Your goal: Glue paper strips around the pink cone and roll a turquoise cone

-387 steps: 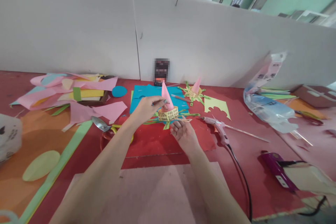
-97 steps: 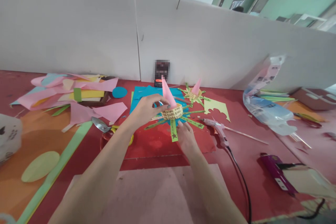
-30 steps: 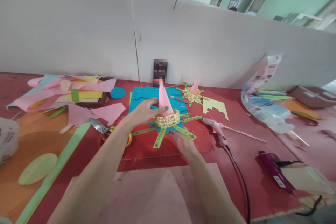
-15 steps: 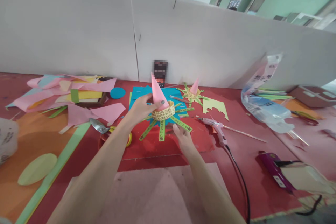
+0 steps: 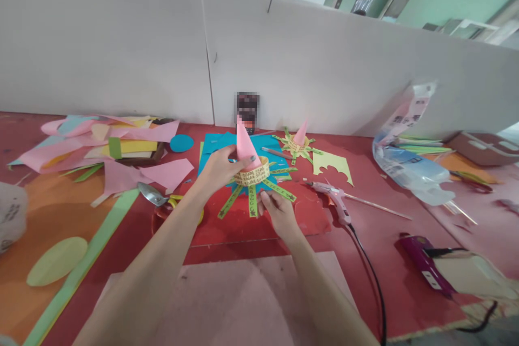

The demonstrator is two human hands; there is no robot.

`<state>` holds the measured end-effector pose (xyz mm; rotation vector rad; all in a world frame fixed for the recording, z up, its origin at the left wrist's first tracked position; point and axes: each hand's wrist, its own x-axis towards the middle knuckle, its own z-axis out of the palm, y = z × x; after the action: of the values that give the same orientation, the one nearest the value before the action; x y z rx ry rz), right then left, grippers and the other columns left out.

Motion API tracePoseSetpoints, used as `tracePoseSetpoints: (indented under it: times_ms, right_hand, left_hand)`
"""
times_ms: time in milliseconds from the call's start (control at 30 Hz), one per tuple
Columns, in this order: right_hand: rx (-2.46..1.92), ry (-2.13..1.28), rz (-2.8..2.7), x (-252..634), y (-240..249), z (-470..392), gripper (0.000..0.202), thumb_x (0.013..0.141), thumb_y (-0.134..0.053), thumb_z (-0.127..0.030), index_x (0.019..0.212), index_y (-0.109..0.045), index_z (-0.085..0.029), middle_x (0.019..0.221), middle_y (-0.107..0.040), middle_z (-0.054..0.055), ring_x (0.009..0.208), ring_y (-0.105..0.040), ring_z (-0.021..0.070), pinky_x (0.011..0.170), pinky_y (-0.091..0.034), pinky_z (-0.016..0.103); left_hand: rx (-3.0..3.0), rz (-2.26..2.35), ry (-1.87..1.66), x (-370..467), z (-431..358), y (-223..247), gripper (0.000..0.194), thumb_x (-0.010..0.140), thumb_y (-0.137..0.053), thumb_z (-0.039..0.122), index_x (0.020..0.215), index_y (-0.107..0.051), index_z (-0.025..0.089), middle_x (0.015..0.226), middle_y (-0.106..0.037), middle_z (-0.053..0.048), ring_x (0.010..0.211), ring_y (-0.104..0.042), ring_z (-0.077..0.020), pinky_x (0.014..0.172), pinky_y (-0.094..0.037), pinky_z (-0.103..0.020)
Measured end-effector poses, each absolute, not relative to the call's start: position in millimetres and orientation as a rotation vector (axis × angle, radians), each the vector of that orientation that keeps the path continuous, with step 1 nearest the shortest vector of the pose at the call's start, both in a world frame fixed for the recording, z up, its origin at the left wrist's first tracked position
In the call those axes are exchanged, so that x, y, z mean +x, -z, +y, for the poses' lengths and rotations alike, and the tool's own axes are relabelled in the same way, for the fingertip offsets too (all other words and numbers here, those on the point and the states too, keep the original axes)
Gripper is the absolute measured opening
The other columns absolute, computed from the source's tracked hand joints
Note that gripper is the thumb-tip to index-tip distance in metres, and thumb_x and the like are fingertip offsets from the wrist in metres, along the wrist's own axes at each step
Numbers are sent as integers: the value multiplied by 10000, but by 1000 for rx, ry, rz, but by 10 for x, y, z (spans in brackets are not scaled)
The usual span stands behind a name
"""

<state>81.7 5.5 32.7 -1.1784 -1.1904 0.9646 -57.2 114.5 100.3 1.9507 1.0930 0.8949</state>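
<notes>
My left hand [image 5: 222, 168] is closed on a paper craft, its thumb across a pink paper cone [image 5: 246, 147]. A yellow patterned paper ring [image 5: 251, 175] circles the cone's base. From the ring, green paper strips [image 5: 253, 200] with dark markings and star ends fan outward over a blue jagged paper shape. My right hand [image 5: 279, 212] is at the front of the craft, thumb and fingers pinched at the edge of the front strip. Behind it stands a similar, smaller-looking craft [image 5: 299, 143] with a pink cone.
Right of the hands lies a pink glue gun [image 5: 334, 200] with a black cord. Scissors with yellow handles [image 5: 175, 201] lie partly behind my left forearm. Paper scraps [image 5: 97, 140] pile up at left. A plastic bag [image 5: 417, 167] and purple power strip [image 5: 425, 267] are at right.
My right hand has moved slightly left, its fingers closing at the front green strip. The craft has turned and shifted a little to the right in my left hand.
</notes>
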Motion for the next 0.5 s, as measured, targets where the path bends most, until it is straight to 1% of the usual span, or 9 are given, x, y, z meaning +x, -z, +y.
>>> tracePoseSetpoints:
  times_ms: [167,267,400,467,500]
  right_hand:
    - [-1182,-921,-1251,837,-357,32,318,843,-459,-401,601,-441,-196,548,-433,-54,495,-523,89,551,-429,230]
    - [-1218,-911,-1241,828,-350,23,332,844,-451,-409,591,-414,-198,552,-418,-57,501,-528,88,554,-426,227]
    - [-1226,-828,-1220,840,-340,23,324,852,-430,-418,617,-443,-197,568,-431,-48,497,-502,84,538,-432,224]
    - [-1215,-752,-1205,865,-348,29,321,854,-427,-419,633,-482,-193,641,-479,-18,528,-498,87,531,-451,226]
    - [-1209,-713,-1192,879,-356,33,320,851,-433,-420,638,-501,-191,709,-512,7,560,-506,93,529,-461,229]
  left_hand:
    - [1958,1290,-1022,-612,1160,-1034,374,703,-561,474,933,-616,185,913,-670,-45,792,-602,-197,690,-431,-290]
    - [1953,1354,-1108,-630,1163,-1036,350,720,-541,458,928,-608,184,903,-665,-50,791,-591,-196,690,-418,-294]
    - [1959,1436,-1199,-642,1156,-1037,376,717,-538,482,926,-603,176,886,-656,-60,795,-577,-205,691,-408,-311]
    - [1957,1485,-1225,-644,1158,-1039,394,706,-543,505,906,-605,171,871,-649,-64,802,-570,-215,697,-408,-323]
    - [1956,1503,-1235,-644,1160,-1040,400,700,-546,515,892,-606,169,867,-646,-66,810,-568,-219,702,-408,-327]
